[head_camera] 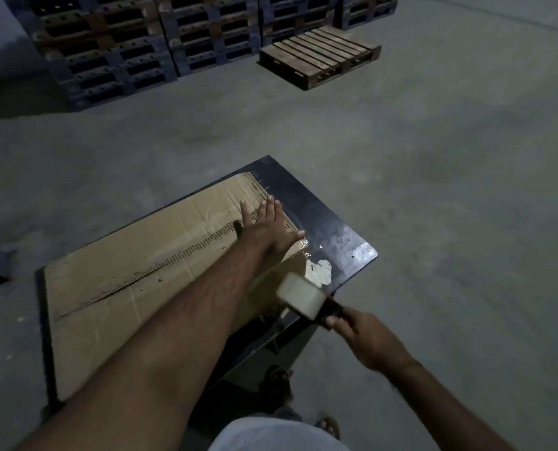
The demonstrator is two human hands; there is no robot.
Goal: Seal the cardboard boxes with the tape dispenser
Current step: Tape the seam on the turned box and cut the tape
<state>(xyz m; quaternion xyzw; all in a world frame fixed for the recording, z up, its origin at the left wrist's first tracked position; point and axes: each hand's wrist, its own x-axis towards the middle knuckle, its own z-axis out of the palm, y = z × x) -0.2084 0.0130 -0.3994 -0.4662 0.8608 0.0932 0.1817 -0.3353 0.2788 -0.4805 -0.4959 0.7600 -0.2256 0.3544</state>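
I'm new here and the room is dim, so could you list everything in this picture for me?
cardboard box: one, tan, lying on the dark table, centre seam untaped.
tape dispenser: one, pale roll on a black and red frame, at the box's near right corner.
table: one, dark, scuffed, under the box.
wooden pallet: one, brown, alone on the floor beyond.
pallet stacks: several, blue and brown, along the back.
floor: grey concrete.
left hand: flat, pressing the box top.
right hand: gripping the dispenser handle.
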